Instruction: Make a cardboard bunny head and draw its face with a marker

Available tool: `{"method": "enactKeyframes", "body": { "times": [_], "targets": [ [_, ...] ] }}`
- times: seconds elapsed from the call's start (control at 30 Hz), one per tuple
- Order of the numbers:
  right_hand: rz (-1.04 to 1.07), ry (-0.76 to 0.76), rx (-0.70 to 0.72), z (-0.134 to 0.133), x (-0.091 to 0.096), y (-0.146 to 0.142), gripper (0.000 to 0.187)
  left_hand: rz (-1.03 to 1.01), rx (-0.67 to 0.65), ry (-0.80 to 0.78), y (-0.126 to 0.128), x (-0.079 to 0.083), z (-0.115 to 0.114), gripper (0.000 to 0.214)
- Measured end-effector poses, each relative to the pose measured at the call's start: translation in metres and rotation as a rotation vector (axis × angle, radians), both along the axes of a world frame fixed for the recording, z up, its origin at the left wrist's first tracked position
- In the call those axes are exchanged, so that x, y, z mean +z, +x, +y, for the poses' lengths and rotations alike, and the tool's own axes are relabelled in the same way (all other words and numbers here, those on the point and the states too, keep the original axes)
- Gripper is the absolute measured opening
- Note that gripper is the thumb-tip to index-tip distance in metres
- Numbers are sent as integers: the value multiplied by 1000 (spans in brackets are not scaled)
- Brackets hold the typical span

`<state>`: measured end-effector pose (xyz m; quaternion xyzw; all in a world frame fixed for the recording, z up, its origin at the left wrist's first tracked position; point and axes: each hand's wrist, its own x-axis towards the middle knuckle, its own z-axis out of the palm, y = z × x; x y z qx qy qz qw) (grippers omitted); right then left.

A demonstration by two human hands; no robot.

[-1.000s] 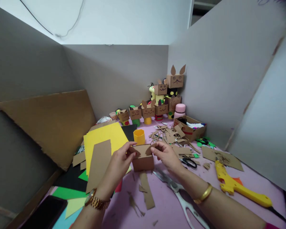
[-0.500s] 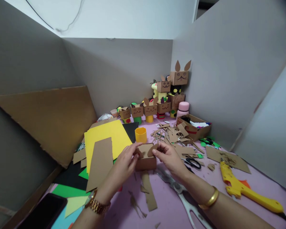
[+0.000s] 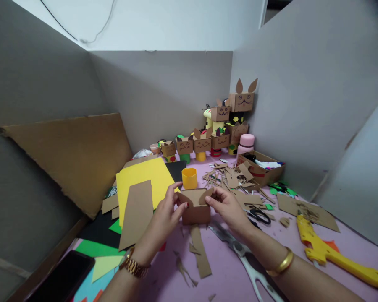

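A small brown cardboard box [image 3: 195,216] sits on the pink tabletop, between my hands. My left hand [image 3: 170,208] pinches a leaf-shaped cardboard ear [image 3: 185,199] against the box's left top edge. With thumb and forefinger, my right hand [image 3: 225,204] holds a matching cardboard ear [image 3: 205,196] at the right top edge. Whether the ears are stuck to the box I cannot tell. Just behind the box stands a yellow paper tube [image 3: 189,178]. A narrow cardboard strip [image 3: 200,253] lies in front of it.
Large scissors [image 3: 239,248] lie under my right forearm, and a yellow glue gun [image 3: 327,251] is at the far right. Cardboard scraps [image 3: 229,175] are heaped behind my right hand. Yellow sheets [image 3: 162,172] and a phone [image 3: 63,277] lie left. Cardboard cat figures [image 3: 202,144] stand at the back.
My left fingers have shifted on the left ear, which now tilts outward to the left. My right hand keeps its pinch on the right ear. The whole view has shifted slightly.
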<state>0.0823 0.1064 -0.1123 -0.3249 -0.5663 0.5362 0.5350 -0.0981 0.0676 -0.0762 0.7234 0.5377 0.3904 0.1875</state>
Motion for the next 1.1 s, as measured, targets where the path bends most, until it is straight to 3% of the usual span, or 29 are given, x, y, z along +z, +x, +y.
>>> {"method": "enactKeyframes", "body": {
  "times": [0.3, 1.1],
  "targets": [
    [-2, 11, 6, 0, -1, 0, 20, -119, -19, -19, -6, -13, -1, 26],
    [-55, 18, -39, -9, 9, -1, 22, -115, 26, 11, 1, -16, -8, 47]
  ]
}}
